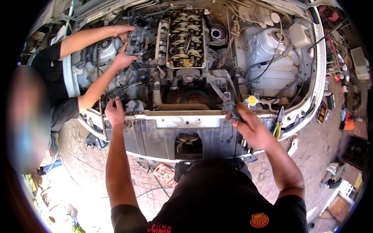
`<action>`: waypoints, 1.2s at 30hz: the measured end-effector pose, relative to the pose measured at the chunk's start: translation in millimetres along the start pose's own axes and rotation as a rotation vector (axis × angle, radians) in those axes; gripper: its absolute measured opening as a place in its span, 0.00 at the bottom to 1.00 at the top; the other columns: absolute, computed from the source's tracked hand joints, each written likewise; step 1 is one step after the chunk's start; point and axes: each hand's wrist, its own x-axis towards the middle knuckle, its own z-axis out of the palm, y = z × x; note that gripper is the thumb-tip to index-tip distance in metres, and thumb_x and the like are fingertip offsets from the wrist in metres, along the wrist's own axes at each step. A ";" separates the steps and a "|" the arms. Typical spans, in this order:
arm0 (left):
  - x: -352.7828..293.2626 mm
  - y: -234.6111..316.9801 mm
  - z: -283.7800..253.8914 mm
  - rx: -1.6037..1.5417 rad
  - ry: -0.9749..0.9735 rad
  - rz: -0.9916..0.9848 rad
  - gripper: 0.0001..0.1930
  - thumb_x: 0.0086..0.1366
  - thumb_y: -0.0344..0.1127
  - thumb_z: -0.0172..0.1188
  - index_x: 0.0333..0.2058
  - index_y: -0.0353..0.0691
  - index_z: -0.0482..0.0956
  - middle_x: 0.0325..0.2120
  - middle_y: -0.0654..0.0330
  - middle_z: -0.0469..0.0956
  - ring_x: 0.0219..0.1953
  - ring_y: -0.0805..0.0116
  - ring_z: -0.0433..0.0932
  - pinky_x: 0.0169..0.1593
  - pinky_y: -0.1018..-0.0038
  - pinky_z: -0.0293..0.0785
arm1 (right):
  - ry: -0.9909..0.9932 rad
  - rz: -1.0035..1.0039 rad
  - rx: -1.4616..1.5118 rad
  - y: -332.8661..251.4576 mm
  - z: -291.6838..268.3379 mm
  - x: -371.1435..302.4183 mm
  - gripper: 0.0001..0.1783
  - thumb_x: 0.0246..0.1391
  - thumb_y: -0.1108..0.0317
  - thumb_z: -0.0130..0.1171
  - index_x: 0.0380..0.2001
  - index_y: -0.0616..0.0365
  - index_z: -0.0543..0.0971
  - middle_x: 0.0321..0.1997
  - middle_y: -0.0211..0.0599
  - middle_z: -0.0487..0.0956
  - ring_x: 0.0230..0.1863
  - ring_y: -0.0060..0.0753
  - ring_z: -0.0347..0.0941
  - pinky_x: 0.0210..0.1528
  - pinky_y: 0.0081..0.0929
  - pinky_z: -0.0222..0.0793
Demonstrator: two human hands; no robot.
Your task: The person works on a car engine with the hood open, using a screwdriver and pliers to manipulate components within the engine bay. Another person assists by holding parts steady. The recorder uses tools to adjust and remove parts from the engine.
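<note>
In my right hand (250, 126) is a tool with a blue-green handle (232, 110) and a long, tapering metal end (218, 90). My fingers wrap round the handle, and the tip points up and left toward the front of the engine, below the toothed cam pulley (188, 74). My left hand (115, 113) is at the front left of the engine bay, fingers bent together over dark parts (116, 94); what they grip is hidden. Between and beyond my hands, the engine's top lies uncovered, its camshafts and rockers (187, 37) showing.
At left, another person's two hands (125, 60) work on a dark engine part (136, 42). Yellow-handled pliers (278, 123) stand at the front panel (186, 120), near a yellow cap (252, 101). An orange tool case (165, 174) lies on the brick floor; tools and boxes line the right.
</note>
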 end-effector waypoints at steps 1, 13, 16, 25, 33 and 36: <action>-7.4 1.7 -2.9 -0.165 0.114 -0.026 0.16 0.76 0.39 0.61 0.39 0.27 0.84 0.35 0.41 0.86 0.38 0.35 0.83 0.48 0.51 0.78 | 0.014 0.014 0.048 -3.0 25.3 -16.9 0.11 0.71 0.66 0.57 0.52 0.60 0.78 0.49 0.50 0.75 0.49 0.54 0.78 0.55 0.42 0.73; -257.3 217.0 -67.0 -1.655 -0.917 -0.658 0.29 0.78 0.41 0.57 0.73 0.39 0.65 0.57 0.50 0.80 0.54 0.58 0.82 0.54 0.59 0.85 | 0.115 -0.410 -0.245 -51.9 119.3 -76.5 0.31 0.58 0.57 0.75 0.59 0.60 0.78 0.72 0.52 0.71 0.70 0.62 0.70 0.71 0.53 0.66; -251.1 180.1 -65.4 -1.445 -0.682 -0.595 0.25 0.77 0.38 0.58 0.69 0.39 0.69 0.41 0.58 0.80 0.37 0.68 0.78 0.39 0.69 0.77 | 0.439 -0.081 -0.472 -10.6 87.7 -94.0 0.18 0.56 0.61 0.75 0.44 0.58 0.82 0.39 0.42 0.85 0.40 0.51 0.83 0.46 0.44 0.79; -219.7 120.9 -81.1 -0.737 -0.361 -0.260 0.19 0.76 0.33 0.60 0.63 0.38 0.76 0.33 0.67 0.76 0.31 0.79 0.72 0.34 0.79 0.70 | 0.527 0.370 -0.903 71.9 75.4 -118.4 0.22 0.47 0.49 0.77 0.32 0.55 0.83 0.33 0.41 0.87 0.36 0.49 0.86 0.44 0.45 0.78; -141.4 139.7 -25.8 -0.412 -0.169 0.273 0.24 0.65 0.26 0.64 0.61 0.33 0.79 0.52 0.43 0.83 0.55 0.41 0.82 0.62 0.56 0.74 | 0.475 0.423 -0.703 46.5 68.9 -104.2 0.21 0.45 0.52 0.69 0.33 0.59 0.81 0.35 0.48 0.87 0.36 0.57 0.86 0.46 0.52 0.81; -117.2 145.5 -3.7 -0.286 -0.206 0.337 0.28 0.61 0.25 0.66 0.62 0.36 0.79 0.52 0.43 0.82 0.55 0.38 0.80 0.62 0.53 0.74 | 0.460 0.254 -0.428 13.7 36.5 -85.2 0.18 0.51 0.63 0.71 0.41 0.60 0.78 0.34 0.48 0.85 0.34 0.55 0.85 0.40 0.47 0.81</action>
